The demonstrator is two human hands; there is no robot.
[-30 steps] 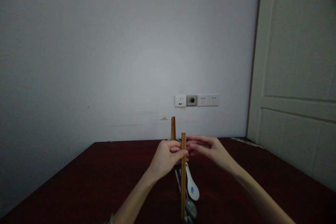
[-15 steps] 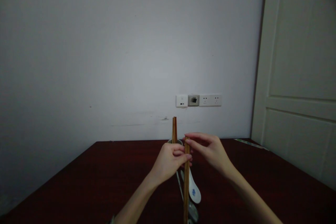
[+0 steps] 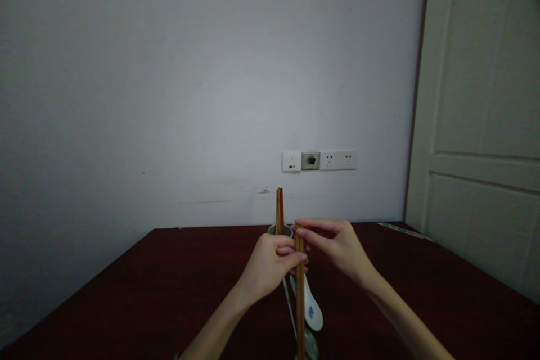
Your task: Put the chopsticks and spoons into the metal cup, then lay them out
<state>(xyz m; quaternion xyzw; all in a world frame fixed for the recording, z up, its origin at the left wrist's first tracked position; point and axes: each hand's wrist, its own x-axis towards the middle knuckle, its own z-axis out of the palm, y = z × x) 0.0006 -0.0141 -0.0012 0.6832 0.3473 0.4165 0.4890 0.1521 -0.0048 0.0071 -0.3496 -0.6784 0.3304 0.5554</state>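
Note:
A pair of wooden chopsticks (image 3: pixel 300 304) points away from me, held in both hands. My left hand (image 3: pixel 270 267) pinches them a little below their far end, thumb on top. At that far end, the thumb and fingertips of my right hand (image 3: pixel 335 242) close on them. Behind my left hand stands a cup (image 3: pixel 272 230) with more chopsticks (image 3: pixel 279 211) upright in it; its lower part is hidden. Below my hands a white soup spoon (image 3: pixel 313 309) with a blue mark lies on the table, beside a metal spoon (image 3: pixel 311 344) partly covered by the chopsticks.
The dark red table (image 3: pixel 169 292) reaches back to a pale wall with a row of sockets (image 3: pixel 337 161). A flat patterned strip (image 3: pixel 405 230) lies near the right back edge. A light panelled door (image 3: pixel 481 180) stands at the right.
Both hands have sunk slightly with the chopsticks, and more of the cup's rim shows. The grip of each hand looks the same.

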